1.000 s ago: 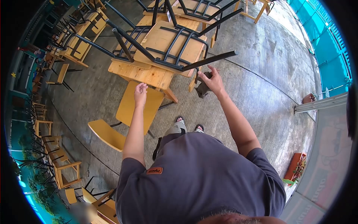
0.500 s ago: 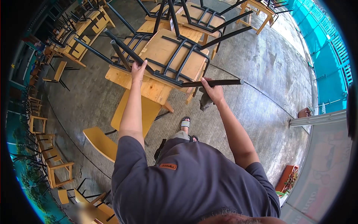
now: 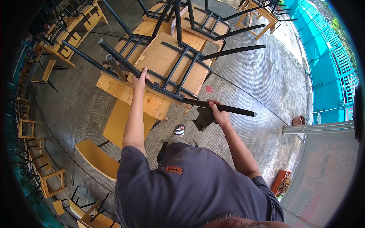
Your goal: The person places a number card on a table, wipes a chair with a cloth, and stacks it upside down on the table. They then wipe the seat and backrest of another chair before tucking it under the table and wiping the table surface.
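An upturned chair [image 3: 157,57] with a plywood seat and black metal legs rests at the edge of a wooden table [image 3: 152,104]. My left hand [image 3: 140,80] is closed around one of its legs near the seat. Farther right, my right hand [image 3: 219,113] grips another chair leg [image 3: 241,110] that sticks out toward the right. A dark grey cloth [image 3: 204,118] hangs from that hand, bunched against the leg. Part of the cloth is hidden behind my fingers.
More upturned chairs [image 3: 207,22] share the tabletop. A yellow chair [image 3: 97,157] stands upright by the table's near side. Other tables with stacked chairs [image 3: 262,13] are farther back. On the right are a teal gate [image 3: 327,76], a banner [image 3: 323,171] and a planter [image 3: 280,182].
My right hand, the cloth and the leg it grips have swung down toward me, and the held chair has turned slightly. My left hand keeps its hold. The view has shifted a little.
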